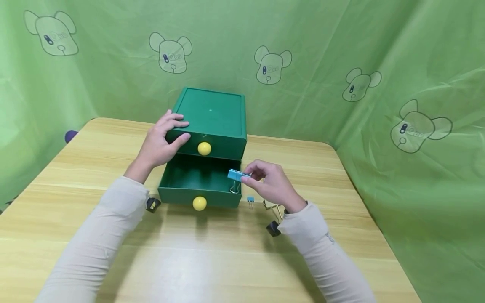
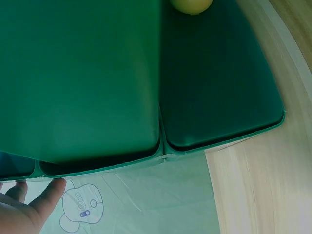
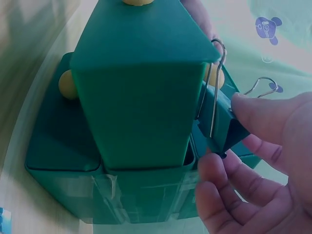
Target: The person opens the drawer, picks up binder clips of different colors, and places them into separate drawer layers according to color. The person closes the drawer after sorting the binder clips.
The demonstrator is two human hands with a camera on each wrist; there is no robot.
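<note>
A green drawer cabinet (image 1: 212, 109) with yellow knobs stands at the far middle of the table. Its open drawer (image 1: 174, 197) juts toward me. My left hand (image 1: 161, 139) rests on the cabinet's upper left front corner, fingers stretched over the top; its fingers (image 2: 51, 195) also show along the edge in the left wrist view. My right hand (image 1: 270, 183) pinches a large blue binder clip (image 1: 235, 174) between thumb and fingers, over the drawer's right front corner. In the right wrist view the clip (image 3: 220, 117) has its wire handles spread, one lying near the drawer's rim.
On the wooden table (image 1: 227, 261), a small blue binder clip (image 1: 251, 199) lies right of the drawer. A black binder clip (image 1: 273, 228) and gold-coloured wire pieces (image 1: 276, 208) are under the right wrist. Another black clip (image 1: 153, 205) sits by the left sleeve. Green curtains (image 1: 227, 38) hang behind.
</note>
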